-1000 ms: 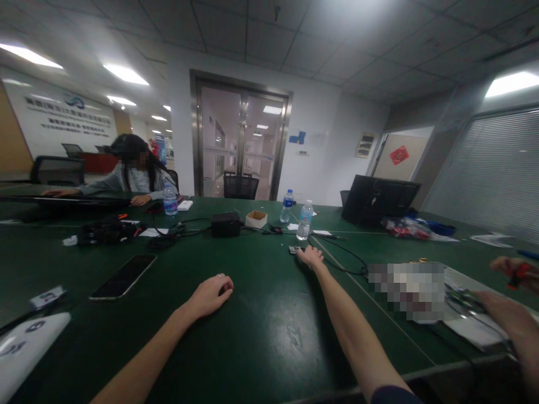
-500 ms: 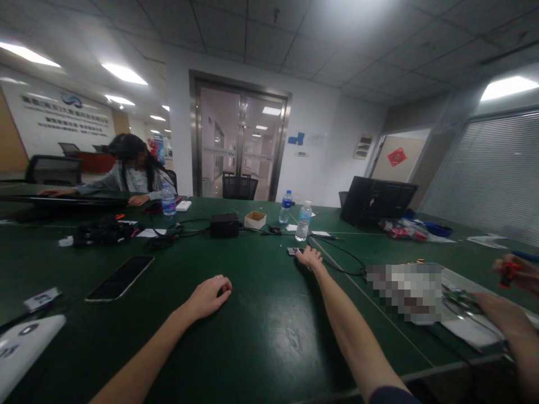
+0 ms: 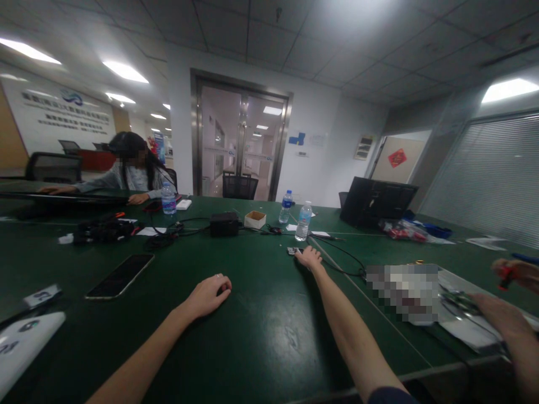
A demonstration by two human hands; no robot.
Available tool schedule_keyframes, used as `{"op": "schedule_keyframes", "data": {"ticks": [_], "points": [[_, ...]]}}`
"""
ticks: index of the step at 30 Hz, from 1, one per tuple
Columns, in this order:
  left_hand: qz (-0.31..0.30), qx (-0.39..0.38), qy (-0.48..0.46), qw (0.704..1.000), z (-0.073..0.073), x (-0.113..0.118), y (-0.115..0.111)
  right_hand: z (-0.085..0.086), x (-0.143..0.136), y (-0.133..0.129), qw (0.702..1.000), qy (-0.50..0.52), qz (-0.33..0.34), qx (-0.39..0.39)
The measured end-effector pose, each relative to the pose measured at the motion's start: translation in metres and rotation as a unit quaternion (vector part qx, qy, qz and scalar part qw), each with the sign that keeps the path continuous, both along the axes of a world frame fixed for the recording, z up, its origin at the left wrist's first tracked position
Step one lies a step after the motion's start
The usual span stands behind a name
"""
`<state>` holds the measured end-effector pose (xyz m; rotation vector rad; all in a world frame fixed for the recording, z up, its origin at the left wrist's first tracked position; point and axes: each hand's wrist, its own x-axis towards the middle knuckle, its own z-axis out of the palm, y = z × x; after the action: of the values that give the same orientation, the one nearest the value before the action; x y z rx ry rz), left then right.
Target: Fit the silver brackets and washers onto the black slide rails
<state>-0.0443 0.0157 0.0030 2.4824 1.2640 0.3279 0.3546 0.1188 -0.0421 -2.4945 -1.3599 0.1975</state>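
My left hand (image 3: 209, 295) rests on the green table (image 3: 252, 336), fingers curled in with the thumb near the index finger; whatever it might hold is hidden. Farther out, my right hand (image 3: 309, 257) lies over a small dark and silvery object (image 3: 292, 251), its fingertips on the near right end of it. The object is too small to name. Just behind that hand stands a clear water bottle (image 3: 303, 223). A black phone (image 3: 121, 276) lies left of my left hand.
Beyond are a second bottle (image 3: 285, 207), a small open box (image 3: 255, 219), a black adapter (image 3: 224, 224) and cables. A monitor (image 3: 377, 202) stands back right. At right, another person's hands (image 3: 501, 314) work by a tray holding wires. A person (image 3: 135, 168) sits back left.
Both my hands have stayed almost where they were. At the right edge, the other person's hand with the red tool has shifted slightly.
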Motion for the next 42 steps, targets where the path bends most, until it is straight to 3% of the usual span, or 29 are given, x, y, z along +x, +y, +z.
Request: {"op": "schedule_keyframes", "data": {"ticks": [36, 42], "points": [[0.005, -0.015, -0.004, 1.0, 0.001, -0.001, 0.0, 0.001, -0.005, 0.001, 0.999, 0.007, -0.038, 0.019], [0.0, -0.014, -0.009, 1.0, -0.003, -0.003, 0.004, 0.007, 0.001, -0.014, 1.0, 0.011, -0.004, 0.022]]}}
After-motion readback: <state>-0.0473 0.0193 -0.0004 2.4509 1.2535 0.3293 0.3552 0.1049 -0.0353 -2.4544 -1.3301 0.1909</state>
